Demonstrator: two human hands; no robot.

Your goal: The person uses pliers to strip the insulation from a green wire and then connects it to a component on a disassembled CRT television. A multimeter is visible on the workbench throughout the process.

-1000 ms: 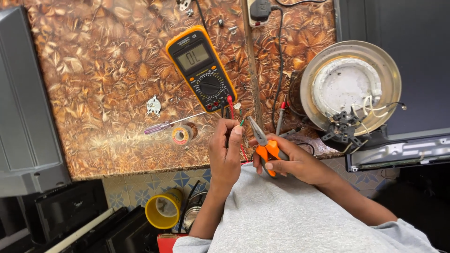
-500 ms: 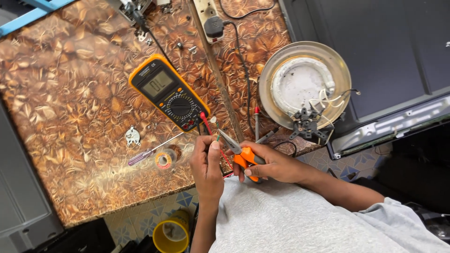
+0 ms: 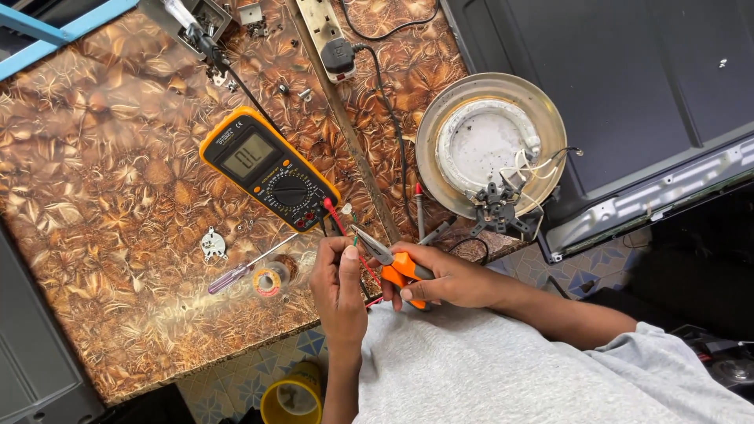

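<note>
My right hand [image 3: 452,279] grips orange-handled needle-nose pliers [image 3: 389,263], whose jaws point up-left toward my left hand. My left hand [image 3: 339,275] pinches thin red and green wires just below the yellow-and-black multimeter [image 3: 269,169]. The pliers' tip sits right beside my left thumb, at the wire ends. A red probe [image 3: 334,213] lies between the meter and my fingers. Both hands hover at the front edge of the brown patterned table [image 3: 102,196].
A round metal heating plate [image 3: 491,141] with loose wires and a black terminal piece lies to the right. A purple-handled screwdriver [image 3: 243,267], a tape roll [image 3: 269,281] and a small metal part [image 3: 212,243] lie left of my hands. A power strip with plug [image 3: 334,43] sits at the back.
The view has shifted, so everything sits lower and further left in frame. My hands keep the same hold on pliers and wires, close together.
</note>
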